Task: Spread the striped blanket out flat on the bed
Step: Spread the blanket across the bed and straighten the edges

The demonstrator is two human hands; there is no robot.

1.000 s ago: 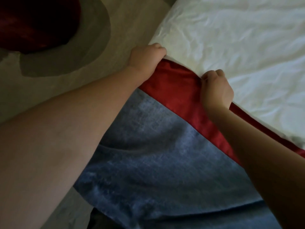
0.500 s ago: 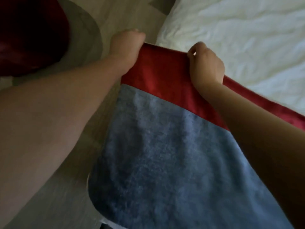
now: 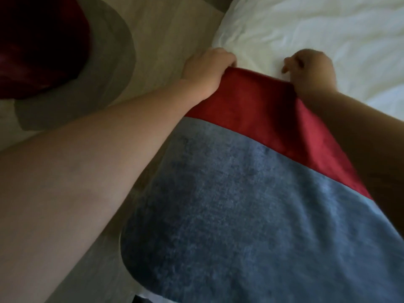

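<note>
Currently, the striped blanket (image 3: pixel 240 193) is held up by its red edge stripe, just in front of the corner of the bed (image 3: pixel 328 25), whose white creased sheet is seen toward 1 o'clock. The left hand (image 3: pixel 207 71) is closed round the corner of the red stripe, at about 11 o'clock of the blanket. The right hand (image 3: pixel 310 71) is curled on the same edge at about 1 o'clock. The fabric goes in under its palm, so the pinch itself is hidden, but the edge is judged to be gripped there. The hands are kept apart, and the red edge is stretched between them. From this edge the grey-blue stripe falls toward 6 o'clock, and its left side is seen over the floor (image 3: pixel 166 29), not on the mattress.

The task is judged to be at an early stage, because no part of the blanket is laid flat yet. Several things could go wrong from here. If the edge is carried forward with too little force, it may be pulled back off the bed by the weight of the hanging part. If one hand is opened sooner than the other, the blanket may be laid crooked or folded over itself. The plush fabric may also be lost from the right hand, as little of it seems to be taken. The hanging part may be dragged over the floor near the grey rug (image 3: pixel 105 68) at 10 o'clock.
</note>
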